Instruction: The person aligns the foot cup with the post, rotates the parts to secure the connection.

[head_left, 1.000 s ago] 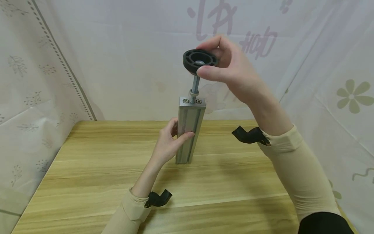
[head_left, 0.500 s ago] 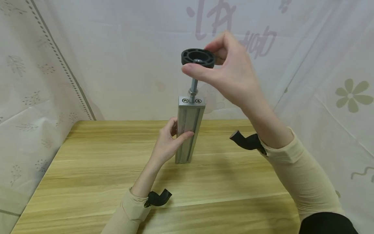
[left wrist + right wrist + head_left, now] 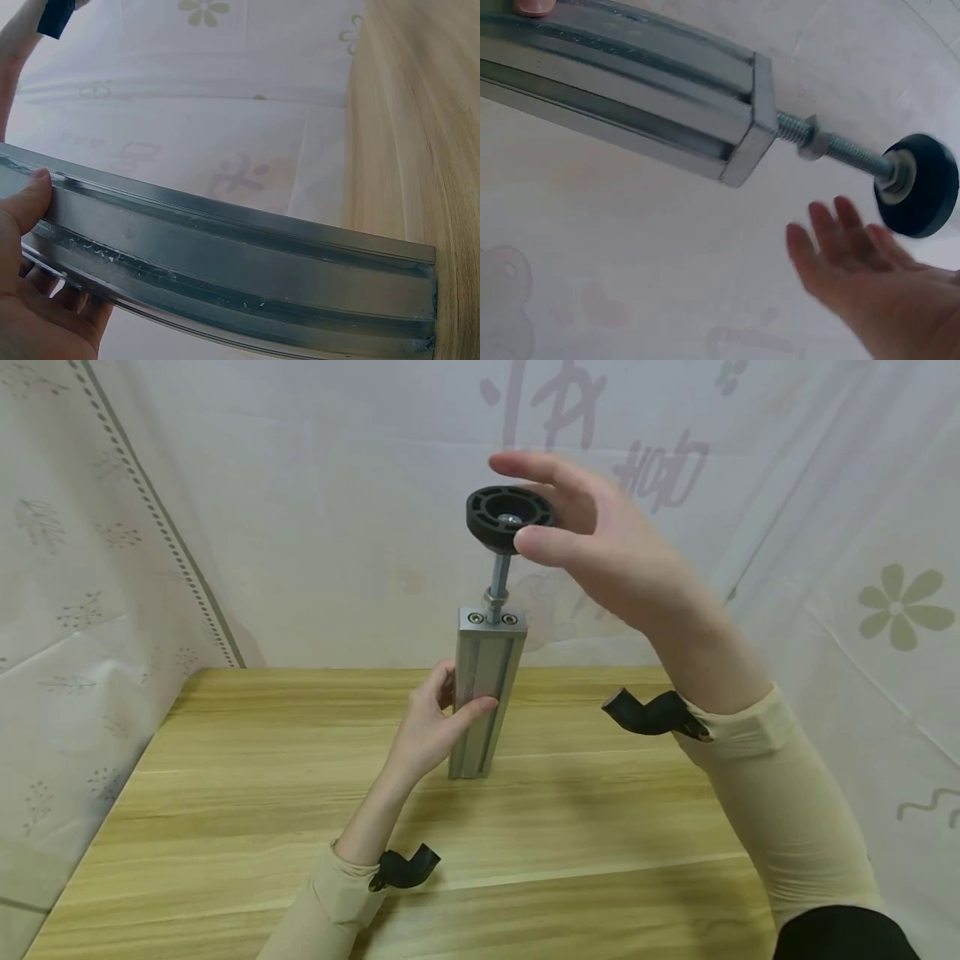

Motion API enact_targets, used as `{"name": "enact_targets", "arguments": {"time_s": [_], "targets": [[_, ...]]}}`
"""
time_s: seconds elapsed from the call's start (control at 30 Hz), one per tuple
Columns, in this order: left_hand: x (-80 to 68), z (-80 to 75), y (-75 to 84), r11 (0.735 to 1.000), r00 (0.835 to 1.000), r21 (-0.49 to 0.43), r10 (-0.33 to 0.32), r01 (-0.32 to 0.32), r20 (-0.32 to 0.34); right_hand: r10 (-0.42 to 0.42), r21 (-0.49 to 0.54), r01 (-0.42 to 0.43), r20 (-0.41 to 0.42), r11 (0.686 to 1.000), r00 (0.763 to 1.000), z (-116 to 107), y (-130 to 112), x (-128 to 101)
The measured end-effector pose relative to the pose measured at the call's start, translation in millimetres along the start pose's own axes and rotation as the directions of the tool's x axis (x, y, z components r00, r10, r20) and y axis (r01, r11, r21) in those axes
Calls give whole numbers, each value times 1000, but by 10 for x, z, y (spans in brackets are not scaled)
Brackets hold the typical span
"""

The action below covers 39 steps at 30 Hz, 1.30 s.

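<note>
Partly blurred, right hand fingers spread beside the black foot; left hand grips the aluminium profile.

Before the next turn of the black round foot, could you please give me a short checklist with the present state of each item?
1. Silver aluminium profile stands upright on the wooden table: ok.
2. Left hand grips the profile at mid height: ok.
3. Right hand has a grip on the black round plastic foot: not ok; the right wrist view shows its fingers straight and apart from the foot.
4. Threaded steel rod is in line with the profile: ok.
5. Hex nut is tight against the profile's end plate: not ok; thread shows between them.
</note>
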<state>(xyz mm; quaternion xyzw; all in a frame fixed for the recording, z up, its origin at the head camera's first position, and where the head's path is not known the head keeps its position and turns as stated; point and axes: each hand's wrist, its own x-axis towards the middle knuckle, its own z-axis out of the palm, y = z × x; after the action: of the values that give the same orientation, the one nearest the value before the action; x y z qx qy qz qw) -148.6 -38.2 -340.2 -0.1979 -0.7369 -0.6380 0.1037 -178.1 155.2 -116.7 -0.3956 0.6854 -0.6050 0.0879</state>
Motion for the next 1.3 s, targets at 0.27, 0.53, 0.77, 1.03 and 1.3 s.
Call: {"name": "enact_targets", "arguments": {"time_s": [0.27, 0.53, 0.77, 1.03, 1.3], "targets": [[1, 4, -8, 1000, 1000, -1, -11, 11, -1, -88, 253, 58, 108, 966, 990, -170, 223, 120], [13, 6, -14, 1000, 1000, 6, -2, 2, -4, -119, 283, 79, 127, 956, 985, -162, 202, 121], [12, 7, -24, 1000, 1000, 7, -8, 8, -6, -102, 73, 102, 1, 992, 995, -108, 158, 68], [10, 6, -18, 1000, 1000, 3, -13, 13, -7, -17, -67, 2, -218, 998, 976, 116, -47, -29], [8, 4, -6, 1000, 1000, 8, -11, 11, -4, -50, -416, -154, -440, 896, 897, 358, -182, -86]]}}
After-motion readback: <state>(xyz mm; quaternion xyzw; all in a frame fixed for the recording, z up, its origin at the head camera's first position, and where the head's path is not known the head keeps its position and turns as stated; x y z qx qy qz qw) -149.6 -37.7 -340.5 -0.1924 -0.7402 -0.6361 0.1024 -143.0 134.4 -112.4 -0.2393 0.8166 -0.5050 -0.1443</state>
